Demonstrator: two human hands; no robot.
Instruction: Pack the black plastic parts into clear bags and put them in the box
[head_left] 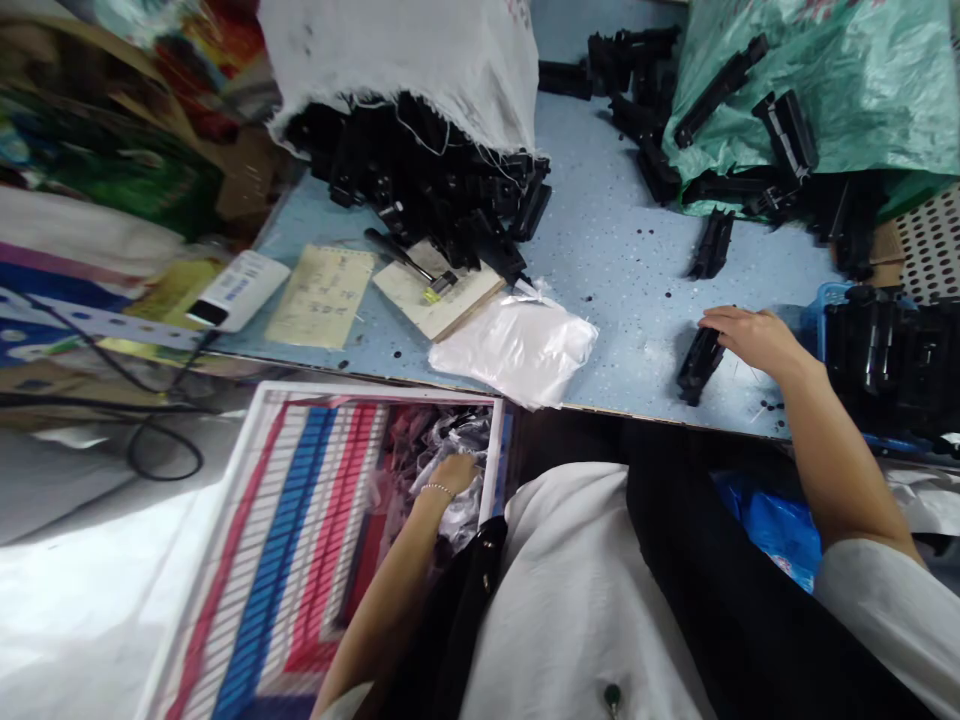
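The right hand lay at four o'clock on the blue table, its fingers pressed together flat on the upper end of a long, matte black plastic part. The left hand was buried in crumpled clear bags at seven o'clock, so I cannot tell how its fingers stood.
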